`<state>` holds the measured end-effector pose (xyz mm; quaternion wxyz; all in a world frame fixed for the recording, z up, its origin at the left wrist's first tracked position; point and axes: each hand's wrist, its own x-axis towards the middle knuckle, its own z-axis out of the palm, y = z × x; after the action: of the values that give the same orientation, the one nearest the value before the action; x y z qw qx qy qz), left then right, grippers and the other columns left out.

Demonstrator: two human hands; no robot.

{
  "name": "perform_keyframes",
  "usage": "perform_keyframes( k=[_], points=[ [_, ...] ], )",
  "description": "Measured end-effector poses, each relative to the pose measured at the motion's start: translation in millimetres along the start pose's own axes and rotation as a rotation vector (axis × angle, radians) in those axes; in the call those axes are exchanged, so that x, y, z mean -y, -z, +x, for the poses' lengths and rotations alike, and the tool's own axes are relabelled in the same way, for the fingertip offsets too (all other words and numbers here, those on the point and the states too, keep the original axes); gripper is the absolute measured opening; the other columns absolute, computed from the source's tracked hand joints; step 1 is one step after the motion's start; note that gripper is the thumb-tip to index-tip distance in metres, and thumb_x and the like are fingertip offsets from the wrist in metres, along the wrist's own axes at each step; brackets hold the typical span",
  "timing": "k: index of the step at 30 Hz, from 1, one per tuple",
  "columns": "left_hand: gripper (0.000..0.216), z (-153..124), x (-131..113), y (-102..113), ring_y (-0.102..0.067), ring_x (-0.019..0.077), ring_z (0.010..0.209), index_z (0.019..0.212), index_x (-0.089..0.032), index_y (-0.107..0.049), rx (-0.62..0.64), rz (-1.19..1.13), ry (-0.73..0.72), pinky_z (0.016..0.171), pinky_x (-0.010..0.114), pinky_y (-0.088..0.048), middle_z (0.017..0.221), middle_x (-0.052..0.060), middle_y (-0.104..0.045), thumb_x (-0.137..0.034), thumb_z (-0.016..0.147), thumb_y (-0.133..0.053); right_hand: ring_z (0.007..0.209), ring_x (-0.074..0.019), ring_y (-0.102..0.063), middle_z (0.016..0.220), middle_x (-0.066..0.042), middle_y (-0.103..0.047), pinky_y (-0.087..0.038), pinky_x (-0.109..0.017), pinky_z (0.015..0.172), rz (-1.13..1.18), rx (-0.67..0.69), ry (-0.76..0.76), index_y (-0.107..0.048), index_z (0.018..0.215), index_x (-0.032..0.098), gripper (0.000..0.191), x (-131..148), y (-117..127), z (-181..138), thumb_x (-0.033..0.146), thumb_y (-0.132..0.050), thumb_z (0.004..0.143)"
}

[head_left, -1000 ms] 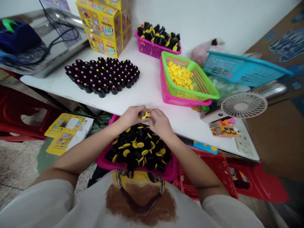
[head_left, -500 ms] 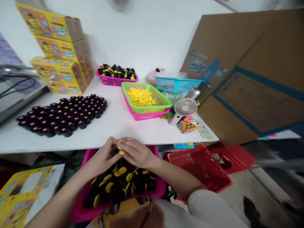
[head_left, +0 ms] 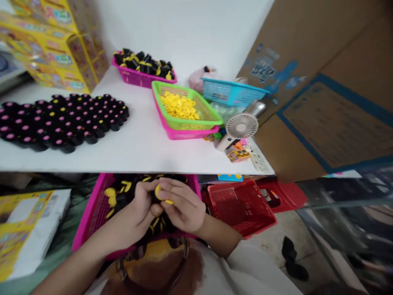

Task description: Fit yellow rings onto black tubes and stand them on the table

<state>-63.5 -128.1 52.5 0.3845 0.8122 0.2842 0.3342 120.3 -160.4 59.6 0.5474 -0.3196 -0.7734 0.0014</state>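
Head view: hands in over the magenta basket (head_left: 87, 213)

From the basket's far rim, left hand (head_left: 143, 207) and right hand (head_left: 184, 205) have come nearer its middle, fingers curled around a yellow-capped black cup (head_left: 157, 191); handling seems unfinished.

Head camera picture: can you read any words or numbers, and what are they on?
No text reads clearly.
Yellow boxes: lettering too blurred.
Big cardboard: lettering too blurred.
Yellow-and-white carton, lower left: print too blurred.
Small patterned box by the fan: print too small.
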Motion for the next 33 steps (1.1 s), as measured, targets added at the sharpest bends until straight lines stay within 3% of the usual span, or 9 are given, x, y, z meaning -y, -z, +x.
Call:
perform_keyframes(
  k=[4, 11, 15, 19, 23, 26, 30, 33],
  points=[
    [0.017, -2.7, -8.7, -13.9, -0.068, 0.0221, 0.108, 0.121, -0.031, -0.035, -0.021, -0.141, 0.021, 0.084, 0.035, -0.061, 0.12, 0.009, -0.061, -0.033, 0.105, -0.042, 0.122, -0.0268, -0.071, 0.12, -0.015, -0.074, -0.067, -0.044, 0.097, 0.029, -0.005, -0.116, -0.065, 0.135, 0.018, 0.037, 7.2, 7.3, -7.6, 0.011, -0.054, 0.1],
    [0.015, -4.2, -12.9, -38.3, -0.068, 0.0215, 0.107, 0.115, -0.026, -0.033, -0.088, -0.247, 0.092, 0.086, 0.036, -0.06, 0.119, 0.012, -0.063, -0.036, 0.106, -0.04, 0.121, -0.0287, -0.072, 0.129, -0.011, -0.072, -0.069, -0.047, 0.095, -0.098, 0.0, -0.136, -0.059, 0.144, 0.025, 0.046, 6.8, 5.8, -29.4, 0.013, -0.057, 0.1],
    [0.016, -5.1, -11.5, -41.3, -0.068, 0.0227, 0.112, 0.116, -0.026, -0.033, -0.105, -0.261, 0.112, 0.09, 0.038, -0.059, 0.122, 0.013, -0.063, -0.035, 0.106, -0.042, 0.112, -0.0278, -0.075, 0.121, -0.009, -0.075, -0.07, -0.048, 0.09, -0.161, -0.05, -0.162, -0.063, 0.139, 0.026, 0.04, 7.8, 0.9, -32.4, 0.016, -0.057, 0.101],
    [0.016, -5.4, -12.3, -35.1, -0.067, 0.0224, 0.11, 0.115, -0.026, -0.035, -0.081, -0.315, 0.138, 0.089, 0.037, -0.058, 0.118, 0.011, -0.063, -0.036, 0.105, -0.044, 0.115, -0.0279, -0.074, 0.122, -0.008, -0.074, -0.07, -0.048, 0.09, -0.082, -0.051, -0.156, -0.063, 0.139, 0.028, 0.04, 2.5, 3.1, -30.4, 0.017, -0.054, 0.102],
    [0.026, -5.9, -12.6, -32.1, -0.066, 0.0157, 0.084, 0.118, -0.028, -0.038, 0.007, -0.583, 0.247, 0.068, 0.028, -0.057, 0.107, 0.005, -0.062, -0.052, 0.106, -0.039, 0.124, -0.03, -0.068, 0.122, -0.011, -0.07, -0.065, -0.049, 0.1, -0.006, 0.139, -0.056, -0.059, 0.143, 0.026, 0.043, -8.8, 10.9, -26.3, 0.027, -0.062, 0.1],
    [0.031, -2.5, -11.7, -38.6, -0.06, 0.0136, 0.065, 0.12, -0.03, -0.034, -0.006, -0.737, 0.389, 0.051, 0.026, -0.049, 0.095, 0.001, -0.061, -0.057, 0.106, -0.027, 0.116, -0.0293, -0.07, 0.118, -0.011, -0.068, -0.065, -0.048, 0.099, -0.002, 0.209, -0.03, -0.053, 0.145, 0.029, 0.054, -14.8, 12.2, -26.6, 0.038, -0.071, 0.095],
    [0.029, 8.2, -15.6, -44.8, -0.067, 0.0191, 0.077, 0.114, -0.027, -0.035, 0.009, -0.876, 0.534, 0.064, 0.033, -0.058, 0.092, 0.004, -0.062, -0.043, 0.104, -0.014, 0.109, -0.0266, -0.071, 0.114, -0.01, -0.068, -0.066, -0.044, 0.093, 0.116, 0.169, -0.134, -0.048, 0.145, 0.028, 0.053, -12.1, 10.0, -30.3, 0.029, -0.066, 0.096],
    [0.022, 16.0, -22.1, -42.8, -0.064, 0.0199, 0.073, 0.104, -0.024, -0.04, 0.018, -1.169, 0.597, 0.069, 0.037, -0.058, 0.079, 0.004, -0.058, -0.034, 0.1, -0.021, 0.109, -0.0255, -0.071, 0.123, -0.011, -0.067, -0.067, -0.039, 0.086, 0.054, 0.143, -0.199, -0.055, 0.138, 0.027, 0.047, -5.7, 9.4, -30.3, 0.02, -0.064, 0.092]
  ],
)
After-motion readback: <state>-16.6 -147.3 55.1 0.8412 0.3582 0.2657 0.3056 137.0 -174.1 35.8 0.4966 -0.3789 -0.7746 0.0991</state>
